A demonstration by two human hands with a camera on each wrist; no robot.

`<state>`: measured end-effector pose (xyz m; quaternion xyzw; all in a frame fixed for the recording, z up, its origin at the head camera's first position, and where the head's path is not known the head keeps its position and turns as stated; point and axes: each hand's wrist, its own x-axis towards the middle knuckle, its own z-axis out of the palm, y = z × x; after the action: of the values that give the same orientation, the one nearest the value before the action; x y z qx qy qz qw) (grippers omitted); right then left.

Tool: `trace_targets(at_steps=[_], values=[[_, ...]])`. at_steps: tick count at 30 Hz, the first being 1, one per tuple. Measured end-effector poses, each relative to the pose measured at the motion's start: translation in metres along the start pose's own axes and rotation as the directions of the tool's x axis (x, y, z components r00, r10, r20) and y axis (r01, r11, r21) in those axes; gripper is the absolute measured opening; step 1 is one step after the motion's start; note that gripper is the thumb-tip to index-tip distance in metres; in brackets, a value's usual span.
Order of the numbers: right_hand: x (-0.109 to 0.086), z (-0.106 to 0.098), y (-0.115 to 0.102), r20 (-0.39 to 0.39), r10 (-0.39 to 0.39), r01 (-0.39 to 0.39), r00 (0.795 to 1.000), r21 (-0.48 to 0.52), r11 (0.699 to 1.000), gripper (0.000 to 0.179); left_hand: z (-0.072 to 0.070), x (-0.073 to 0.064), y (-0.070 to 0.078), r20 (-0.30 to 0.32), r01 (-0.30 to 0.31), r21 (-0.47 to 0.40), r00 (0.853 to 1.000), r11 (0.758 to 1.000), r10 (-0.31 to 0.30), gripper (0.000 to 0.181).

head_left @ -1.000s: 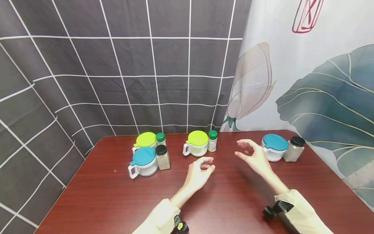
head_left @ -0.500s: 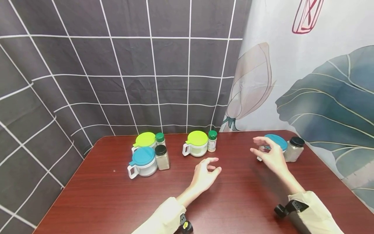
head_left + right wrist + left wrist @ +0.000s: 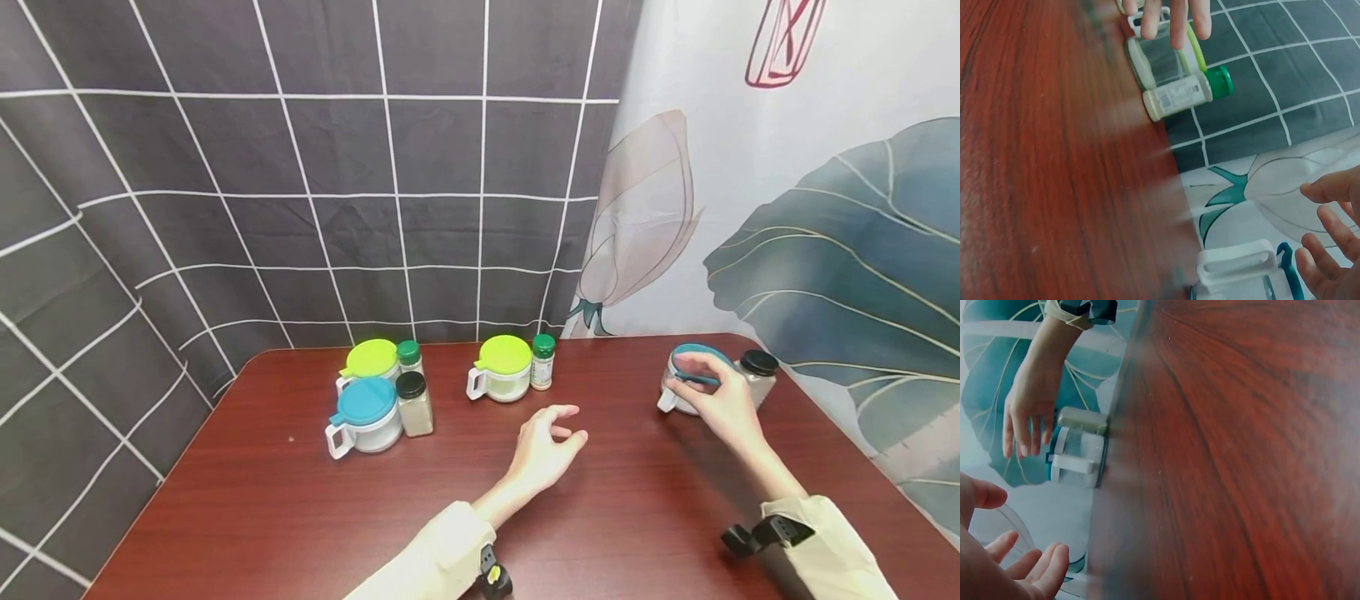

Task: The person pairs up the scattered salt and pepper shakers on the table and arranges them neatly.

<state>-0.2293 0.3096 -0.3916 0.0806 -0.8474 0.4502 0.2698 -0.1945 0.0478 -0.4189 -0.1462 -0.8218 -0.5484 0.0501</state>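
Note:
My right hand (image 3: pixel 722 402) hovers over the seasoning jar with a blue lid (image 3: pixel 696 348) at the right, its fingers loosely bent and partly covering the lid. In the right wrist view, its fingertips stand just off the blue edge, near the jar's white handle (image 3: pixel 1235 259). Behind the hand, a shaker with a black cap (image 3: pixel 759 363) stands against that jar. My left hand (image 3: pixel 543 450) hangs above the middle of the table, thumb and fingers apart, holding nothing. Beyond it are a lime-lidded seasoning jar (image 3: pixel 504 357) and a green-capped spice bottle (image 3: pixel 542 367).
On the left of the brown table (image 3: pixel 315 517) stand another lime-lidded jar (image 3: pixel 372 358), a blue-lidded jar (image 3: pixel 367 404), a green-capped bottle (image 3: pixel 409 354) and a black-capped shaker (image 3: pixel 416 408), close together. A grey gridded cloth (image 3: pixel 435 233) hangs along the back edge.
My right hand has moved right, from beside the blue-lidded jar to over it. My left hand has drifted a little to the right. The jars and bottles stand where they were.

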Motion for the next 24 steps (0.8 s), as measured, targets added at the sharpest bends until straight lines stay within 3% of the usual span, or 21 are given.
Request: trace_targets(at_steps=[5, 13, 24], values=[[-0.001, -0.003, 0.002, 0.009, 0.009, -0.010, 1.000, 0.002, 1.000, 0.036, 0.004, 0.003, 0.002, -0.006, 0.004, -0.011, 1.000, 1.000, -0.004, 0.034], [0.003, -0.011, 0.007, -0.013, -0.009, 0.009, 1.000, -0.004, 1.000, 0.040, 0.015, 0.014, 0.008, -0.066, -0.008, -0.105, 0.998, 0.994, 0.001, 0.037], [0.008, -0.020, 0.015, 0.001, -0.032, 0.032, 0.999, 0.003, 0.999, 0.048, 0.030, 0.019, 0.011, -0.081, 0.034, -0.109, 0.996, 0.993, -0.043, 0.036]])
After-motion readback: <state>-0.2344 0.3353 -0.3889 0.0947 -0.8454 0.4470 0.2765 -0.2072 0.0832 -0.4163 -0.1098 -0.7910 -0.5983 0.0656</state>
